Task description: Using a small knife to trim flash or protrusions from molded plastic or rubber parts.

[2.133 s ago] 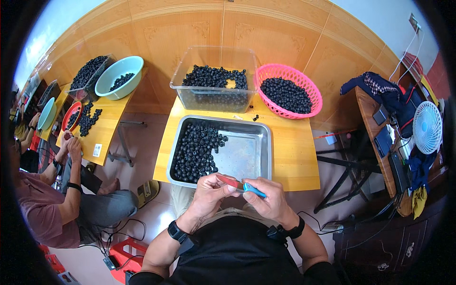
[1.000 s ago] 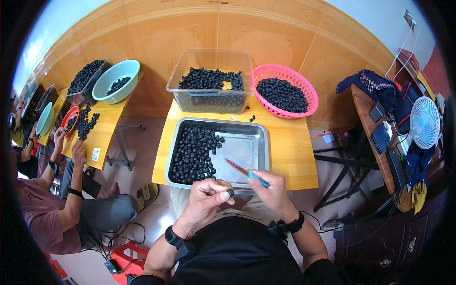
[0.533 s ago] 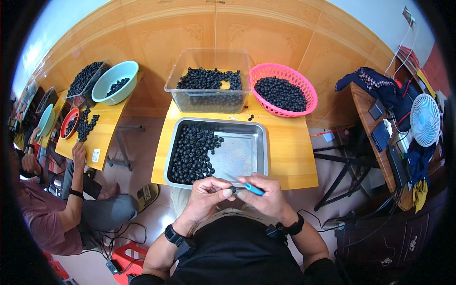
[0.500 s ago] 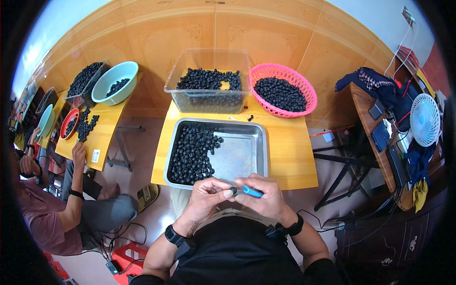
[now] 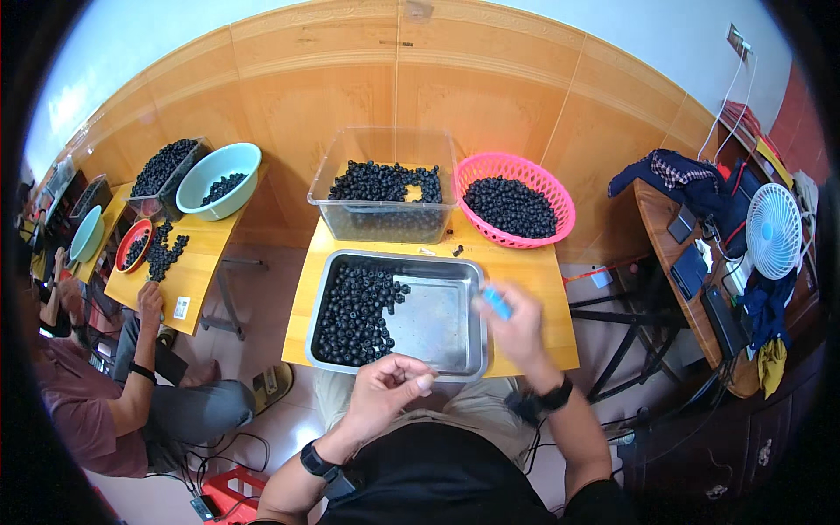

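A metal tray lies in front of me, with dark round berry-like pieces heaped over its left half. At the tray's near edge, my left hand is closed in a pinch of thumb and fingers; what is between them, if anything, is too small to make out. My right hand is blurred over the tray's right rim. Its fingers are wrapped round a small tool with a blue handle, whose working end cannot be made out.
Behind the tray stand a clear plastic bin and a pink basket, both holding dark pieces. At left, a person sits by another table with a green basin. A fan stands on the right-hand desk.
My right hand has moved up and right, away from my left hand, carrying the blue-handled tool. The dark piece seen in my left fingers no longer shows. The view has tilted upward slightly.
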The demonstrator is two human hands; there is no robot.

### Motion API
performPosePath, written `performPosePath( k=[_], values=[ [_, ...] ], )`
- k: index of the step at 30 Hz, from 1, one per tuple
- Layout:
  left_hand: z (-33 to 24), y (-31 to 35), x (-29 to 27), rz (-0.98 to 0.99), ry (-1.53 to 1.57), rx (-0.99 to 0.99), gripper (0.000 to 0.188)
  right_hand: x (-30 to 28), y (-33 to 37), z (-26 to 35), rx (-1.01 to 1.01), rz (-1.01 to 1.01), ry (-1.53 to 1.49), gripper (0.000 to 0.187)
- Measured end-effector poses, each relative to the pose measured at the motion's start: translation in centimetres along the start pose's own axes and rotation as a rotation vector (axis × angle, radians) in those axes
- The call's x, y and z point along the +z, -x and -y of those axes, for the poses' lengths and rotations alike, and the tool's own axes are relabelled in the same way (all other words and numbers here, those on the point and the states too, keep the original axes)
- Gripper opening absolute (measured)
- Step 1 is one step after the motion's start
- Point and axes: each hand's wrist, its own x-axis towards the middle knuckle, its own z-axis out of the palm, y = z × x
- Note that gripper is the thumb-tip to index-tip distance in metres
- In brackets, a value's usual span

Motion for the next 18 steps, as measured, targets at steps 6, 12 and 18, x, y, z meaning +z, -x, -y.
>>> performPosePath(
  k=[6,12,18],
  values=[
    [-11.1,4.7,5.6,0.408,-0.688,0.627,0.017,-5.2,-10.7,-7.8,-0.078,-0.464,0.160,0.051],
    [-17.2,9.2,9.2,0.463,-0.509,1.066,0.019,-2.7,-6.4,-7.8,-0.032,-0.407,0.092,0.047],
    [-16.4,8.5,9.9,0.388,-0.538,1.264,0.015,-2.0,-1.2,-9.0,0.222,-0.283,0.066,0.043]
  ],
)
